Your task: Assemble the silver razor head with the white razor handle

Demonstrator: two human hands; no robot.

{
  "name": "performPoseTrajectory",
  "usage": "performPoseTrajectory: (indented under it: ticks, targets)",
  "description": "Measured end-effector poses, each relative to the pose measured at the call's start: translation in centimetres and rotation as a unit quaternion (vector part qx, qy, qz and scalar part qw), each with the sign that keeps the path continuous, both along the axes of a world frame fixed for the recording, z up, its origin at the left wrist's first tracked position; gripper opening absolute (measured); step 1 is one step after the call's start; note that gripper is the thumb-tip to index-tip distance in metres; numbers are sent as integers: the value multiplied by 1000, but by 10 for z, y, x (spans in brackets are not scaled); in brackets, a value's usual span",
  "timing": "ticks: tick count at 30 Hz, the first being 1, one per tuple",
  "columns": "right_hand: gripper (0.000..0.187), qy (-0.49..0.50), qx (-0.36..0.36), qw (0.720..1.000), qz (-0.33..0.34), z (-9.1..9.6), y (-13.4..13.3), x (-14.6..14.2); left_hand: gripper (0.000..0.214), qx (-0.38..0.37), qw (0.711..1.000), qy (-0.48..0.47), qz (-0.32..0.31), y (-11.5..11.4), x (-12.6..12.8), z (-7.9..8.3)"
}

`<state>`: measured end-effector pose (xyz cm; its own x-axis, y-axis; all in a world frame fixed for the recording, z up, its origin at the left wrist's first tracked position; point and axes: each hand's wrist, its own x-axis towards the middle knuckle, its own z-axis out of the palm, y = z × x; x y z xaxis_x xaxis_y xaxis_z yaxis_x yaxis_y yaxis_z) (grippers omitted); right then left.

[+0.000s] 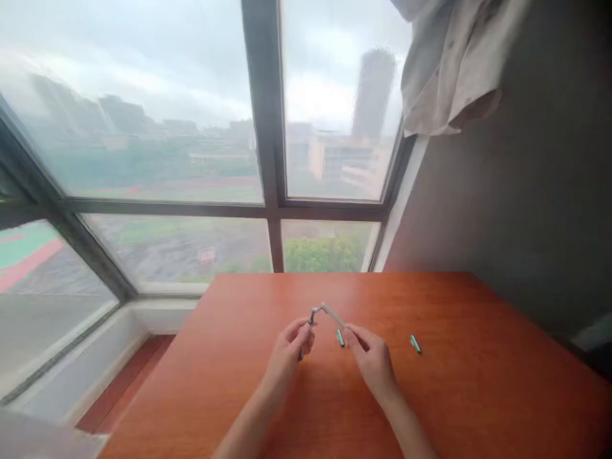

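Observation:
My left hand [292, 347] is closed around a thin grey pen-like piece [310, 319] that stands almost upright. My right hand [369, 356] pinches the lower end of a second slim grey piece [333, 314]; the two pieces meet at their tips above the table in an inverted V. A small teal cap or refill [340, 337] lies on the wooden table [449, 408] between my hands, touching neither. Another teal piece [415, 343] lies a little to the right of my right hand.
The orange-brown table stands against a large window [268, 159] with dark frames. A grey wall [526, 191] runs along the right, with a pale curtain [449, 70] bunched at the top. The floor and a white sill [95, 357] lie to the left.

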<state>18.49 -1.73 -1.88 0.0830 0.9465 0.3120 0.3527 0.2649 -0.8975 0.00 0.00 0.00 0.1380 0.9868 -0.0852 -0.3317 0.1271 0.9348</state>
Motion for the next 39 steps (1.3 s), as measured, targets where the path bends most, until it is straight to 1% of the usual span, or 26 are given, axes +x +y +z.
performPoseTrajectory:
  ticks: [11, 22, 27, 33, 39]
  targets:
    - [38, 22, 5, 1000, -1, 4, 1, -3, 39, -6, 1000, 1, 3, 4, -3, -4]
    - [38, 15, -3, 1000, 6, 0, 5, -4, 38, -7, 1000, -4, -3, 8, -3, -7]
    - [38, 11, -1, 1000, 1, 2, 4, -4, 39, -8, 1000, -3, 0, 7, -3, -7]
    - [36, 8, 1, 1000, 12, 3, 4, -4, 39, -6, 1000, 3, -1, 8, -4, -7]
    - [37, 2, 6, 1000, 0, 6, 4, -4, 39, -7, 1000, -2, -1, 7, -4, -8]
